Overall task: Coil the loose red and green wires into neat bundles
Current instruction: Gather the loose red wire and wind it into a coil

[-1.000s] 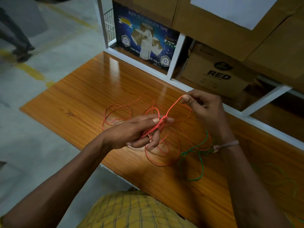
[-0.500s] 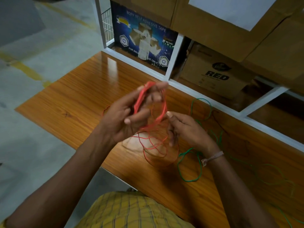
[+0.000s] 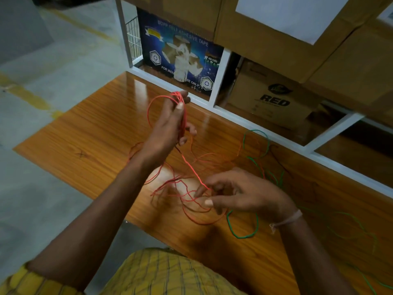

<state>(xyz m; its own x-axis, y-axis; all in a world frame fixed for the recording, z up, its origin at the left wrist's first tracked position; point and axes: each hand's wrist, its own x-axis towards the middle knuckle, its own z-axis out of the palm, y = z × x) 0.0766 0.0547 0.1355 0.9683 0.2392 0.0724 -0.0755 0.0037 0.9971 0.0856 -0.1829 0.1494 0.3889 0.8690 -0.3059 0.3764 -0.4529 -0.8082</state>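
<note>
The left hand [image 3: 168, 126] is raised above the table [image 3: 85, 137] with several turns of red wire [image 3: 192, 169] wound around its extended fingers; the thumb presses against the turns. The right hand [image 3: 244, 193] sits lower, at roughly 5 o'clock from the left hand, pinching a taut run of the same red wire between fingertips. The remaining red slack lies in overlapping loops on the table beneath and between both hands. The green wire [image 3: 242, 226] lies loose at 3 to 5 o'clock of the right hand, trailing toward the right table edge.

Risks, as judged from this state:
- Snagging. The red slack crosses itself many times. Pulling the next turn may tighten a crossing into a knot.
- Cross-tangling. One green loop lies just beside the red loops under the right hand. Drawing red wire may drag green with it.
- Coil loss. The turns sit near the fingertips. Spreading or tilting the fingers may let them slide off.

Surface: glossy wood-grain laminate with glare patches; thin wire probably slides on it easily.

Room: a white-framed shelf [image 3: 225, 64] stands at 12 o'clock, holding cardboard boxes [image 3: 274, 96] and an adhesive-tape carton [image 3: 180, 56]. Grey concrete floor [image 3: 42, 71] with yellow lines lies at 9 to 10 o'clock.
</note>
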